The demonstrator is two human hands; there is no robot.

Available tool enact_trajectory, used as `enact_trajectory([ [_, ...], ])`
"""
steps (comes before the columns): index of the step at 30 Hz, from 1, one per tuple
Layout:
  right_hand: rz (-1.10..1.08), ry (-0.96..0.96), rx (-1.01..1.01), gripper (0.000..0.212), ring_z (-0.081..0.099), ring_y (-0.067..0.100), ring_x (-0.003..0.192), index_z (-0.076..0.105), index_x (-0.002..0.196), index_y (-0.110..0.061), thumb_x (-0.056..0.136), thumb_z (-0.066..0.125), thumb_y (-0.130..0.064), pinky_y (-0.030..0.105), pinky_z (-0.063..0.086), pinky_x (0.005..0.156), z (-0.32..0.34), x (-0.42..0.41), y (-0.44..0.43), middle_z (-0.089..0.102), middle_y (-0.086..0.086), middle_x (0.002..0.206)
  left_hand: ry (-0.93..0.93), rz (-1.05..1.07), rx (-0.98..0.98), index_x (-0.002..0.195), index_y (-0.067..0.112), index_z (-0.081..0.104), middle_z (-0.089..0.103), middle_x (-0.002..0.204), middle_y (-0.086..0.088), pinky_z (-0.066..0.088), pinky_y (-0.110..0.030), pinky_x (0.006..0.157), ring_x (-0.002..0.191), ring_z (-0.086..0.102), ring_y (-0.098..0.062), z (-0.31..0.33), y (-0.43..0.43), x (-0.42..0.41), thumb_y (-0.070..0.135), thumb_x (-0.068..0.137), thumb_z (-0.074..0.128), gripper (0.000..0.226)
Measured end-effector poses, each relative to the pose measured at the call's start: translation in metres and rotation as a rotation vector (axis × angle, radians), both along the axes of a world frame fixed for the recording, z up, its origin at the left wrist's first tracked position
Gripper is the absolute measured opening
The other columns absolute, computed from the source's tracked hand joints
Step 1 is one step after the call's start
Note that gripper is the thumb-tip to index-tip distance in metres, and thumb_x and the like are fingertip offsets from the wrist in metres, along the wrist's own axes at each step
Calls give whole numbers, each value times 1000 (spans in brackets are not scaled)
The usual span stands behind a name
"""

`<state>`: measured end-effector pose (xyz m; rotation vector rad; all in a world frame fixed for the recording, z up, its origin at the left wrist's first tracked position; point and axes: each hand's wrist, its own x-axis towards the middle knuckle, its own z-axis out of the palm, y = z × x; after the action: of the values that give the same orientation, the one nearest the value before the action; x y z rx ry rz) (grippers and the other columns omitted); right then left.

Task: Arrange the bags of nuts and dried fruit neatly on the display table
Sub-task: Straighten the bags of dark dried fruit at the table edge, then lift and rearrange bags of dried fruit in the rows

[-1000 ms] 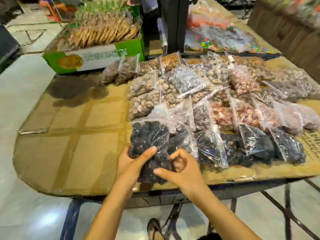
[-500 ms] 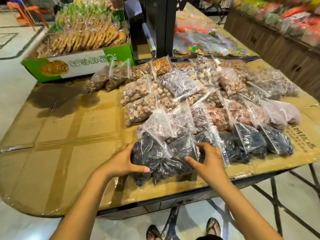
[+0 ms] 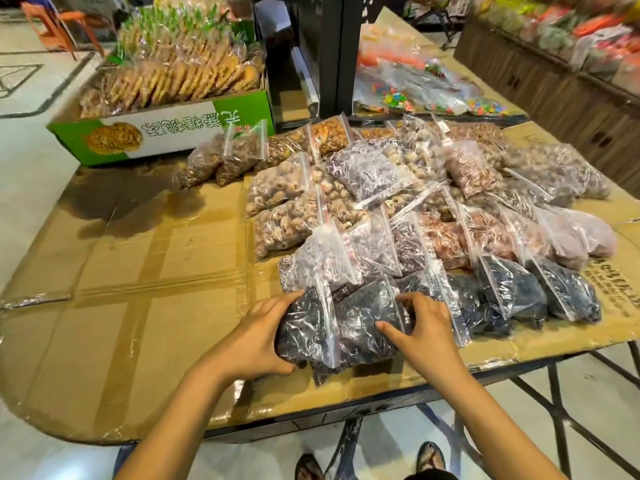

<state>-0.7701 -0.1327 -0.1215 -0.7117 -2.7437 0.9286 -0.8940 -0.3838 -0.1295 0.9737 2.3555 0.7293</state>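
Two clear zip bags of dark dried fruit (image 3: 343,327) lie side by side at the near left end of the front row on the cardboard-covered display table (image 3: 138,306). My left hand (image 3: 252,337) cups the left side of the left bag. My right hand (image 3: 422,327) presses on the right bag from the right, fingers spread over it. Behind them stand rows of bags: dark fruit (image 3: 509,296) along the front, reddish and purple fruit (image 3: 446,237) in the middle, pale nuts (image 3: 280,188) at the back left.
A green and white carton of biscuits (image 3: 166,133) sits at the table's back left. A black post (image 3: 332,53) rises behind the bags, with coloured sweets (image 3: 415,88) beyond it. A wooden counter (image 3: 554,81) runs along the right. Bare cardboard spreads to the left.
Both hands have slid forward with the two dark bags and now close in on them from either side. The camera has moved nearer and tilted down.
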Motion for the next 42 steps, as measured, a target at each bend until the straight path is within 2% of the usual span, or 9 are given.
enact_trajectory([
  [4,2,-16,3,49,32,10,106,49,115,-23,77,68,-48,32,39,87,1,-1,0,48,-7,103,-45,1,-62,140,56,-1,17,149,20,19,-36,116,137,13,-3,0,0,0,65,49,82,123],
  [9,107,-68,2,51,38,12,111,45,118,-26,78,66,-49,29,41,91,13,0,18,48,-9,107,-50,244,64,144,52,12,22,152,18,29,-39,113,138,25,-8,19,16,9,89,53,57,108],
  [14,119,0,73,57,38,16,120,44,126,-20,80,66,-46,34,37,101,35,-17,66,49,-2,122,89,418,140,147,48,4,6,157,17,18,-44,116,144,8,-8,44,57,4,92,62,38,102],
  [21,51,-4,-12,61,42,26,120,42,125,-17,78,69,-45,42,41,98,44,-61,156,50,7,126,154,397,-45,137,53,-21,-21,156,14,7,-49,117,145,-12,-15,62,137,-26,91,61,35,102],
  [28,53,-80,-93,71,47,33,118,38,132,-15,77,70,-44,46,45,95,52,-116,240,48,13,129,226,463,-96,147,40,-11,-9,160,-2,10,-52,117,147,-6,-26,77,220,-92,84,62,46,112],
  [35,189,-16,-178,69,51,16,104,36,136,-19,79,66,-44,34,48,89,74,-223,272,45,6,137,162,553,-46,150,30,4,9,160,-3,20,-53,116,146,13,-27,78,273,-177,83,54,57,123],
  [37,246,4,-105,69,49,19,113,35,137,-21,79,65,-46,39,47,93,81,-265,277,43,4,139,148,582,-21,151,27,9,18,158,-5,25,-51,114,143,22,-28,82,282,-203,81,53,62,124],
  [39,366,37,-73,69,40,22,128,36,136,-22,79,66,-46,44,37,106,84,-307,278,42,3,141,70,607,23,151,21,13,28,155,-8,31,-44,111,138,33,-28,83,289,-226,65,60,71,116],
  [42,615,8,-32,71,43,22,127,35,138,-20,79,69,-41,37,35,106,78,-361,270,46,5,139,-158,608,30,149,16,21,37,150,-10,39,-39,106,131,44,-26,76,296,-256,54,67,73,104],
])
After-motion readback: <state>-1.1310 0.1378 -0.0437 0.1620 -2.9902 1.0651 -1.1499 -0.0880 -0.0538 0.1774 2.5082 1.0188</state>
